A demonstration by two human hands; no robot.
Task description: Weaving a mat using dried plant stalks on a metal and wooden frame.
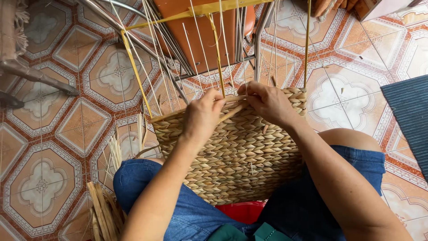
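A half-woven straw basket (240,151) rests on my lap between my knees, its braided wall facing up. A yellow wire frame (133,71) and several thin upright stakes (191,49) rise from its top edge. My left hand (203,117) pinches a flat straw strand (232,111) at the upper rim. My right hand (269,103) grips the same strand end against the rim, fingers curled around it. Both hands touch the weaving's top edge, close together.
Patterned orange and white tiled floor (49,147) lies all around. A bundle of loose straw (104,214) sits by my left knee. An orange chair with metal legs (200,31) stands ahead. A dark ribbed mat (410,116) lies right, a red object (243,210) under the basket.
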